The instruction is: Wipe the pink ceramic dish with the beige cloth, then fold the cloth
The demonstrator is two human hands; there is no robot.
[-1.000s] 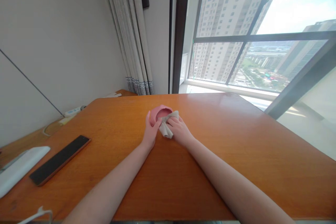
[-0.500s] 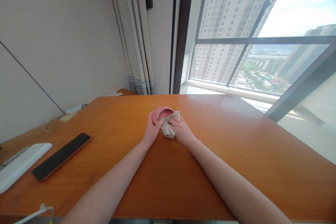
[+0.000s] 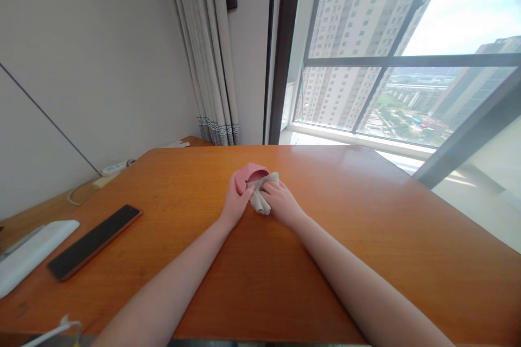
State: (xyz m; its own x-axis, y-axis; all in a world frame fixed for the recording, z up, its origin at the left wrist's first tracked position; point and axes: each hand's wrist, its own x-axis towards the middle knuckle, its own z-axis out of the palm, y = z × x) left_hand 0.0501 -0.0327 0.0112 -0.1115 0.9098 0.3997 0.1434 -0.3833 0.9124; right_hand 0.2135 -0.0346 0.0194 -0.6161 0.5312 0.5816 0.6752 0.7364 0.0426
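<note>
Over the middle of the wooden table, a pink bowl (image 3: 241,176) is tilted so its hollow side faces me. My left hand (image 3: 236,198) is wrapped round its left side, the thumb at the near rim. Bunched in my right hand (image 3: 280,200) is a light grey cloth (image 3: 260,201), pressed against the bowl's right and inner part. Part of the cloth hangs down between both hands. My right fingertips are partly hidden in its folds.
On the left of the table (image 3: 325,271) lies a black phone (image 3: 95,241) with an orange edge. Beside it is a white flat object (image 3: 35,255). A white cable (image 3: 52,331) crosses the near left edge. A power strip (image 3: 115,168) sits by the wall.
The pink bowl has tipped slightly, its far rim a little higher. Both hands keep their hold, with the cloth shifted only slightly. The view has moved very little.
</note>
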